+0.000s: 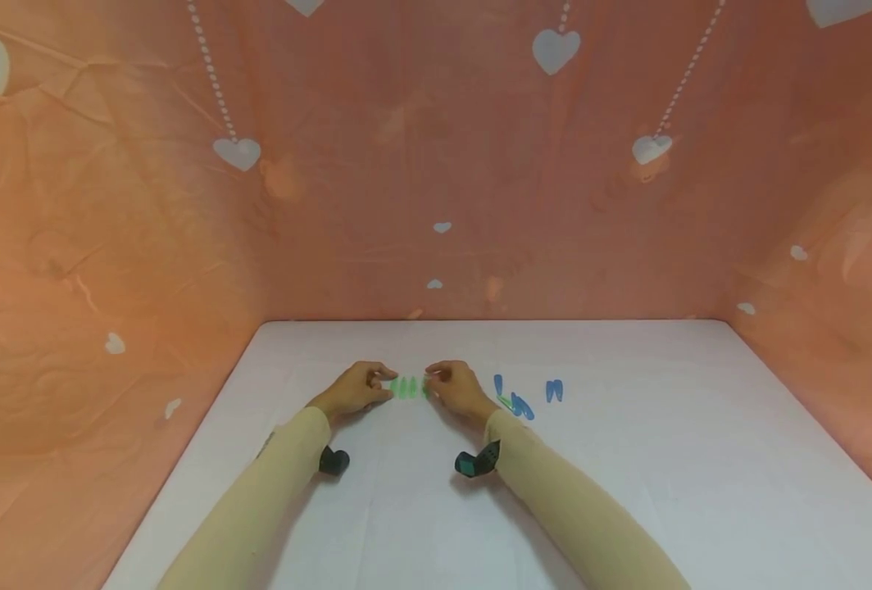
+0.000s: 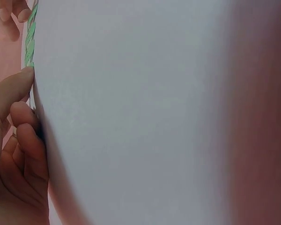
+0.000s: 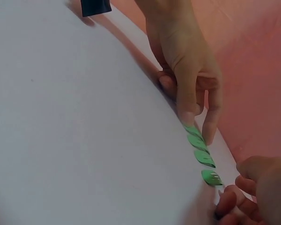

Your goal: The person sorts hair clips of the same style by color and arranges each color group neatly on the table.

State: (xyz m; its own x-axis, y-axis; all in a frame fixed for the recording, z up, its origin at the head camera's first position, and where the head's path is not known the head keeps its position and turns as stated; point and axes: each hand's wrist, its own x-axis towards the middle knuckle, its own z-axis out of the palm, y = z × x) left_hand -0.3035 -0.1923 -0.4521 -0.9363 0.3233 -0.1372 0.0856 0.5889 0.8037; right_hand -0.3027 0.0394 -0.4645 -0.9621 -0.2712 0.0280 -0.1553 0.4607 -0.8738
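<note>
A short row of green teardrop-shaped pieces, which look like snap hair clips, lies on the white table between my hands. At its left end my left hand touches the last green clip with the thumb; the straight index finger lies along the far side, its other fingers curled. My right hand is beside the right-end green clip, thumb and index spread apart around its ends. A small gap separates that clip from the others. Contact of the right fingertips with it is unclear.
Right of the right hand lie several blue clips in a loose cluster, with a green clip among them. Farther right, two blue clips lie side by side. Orange cloth with hearts surrounds the table.
</note>
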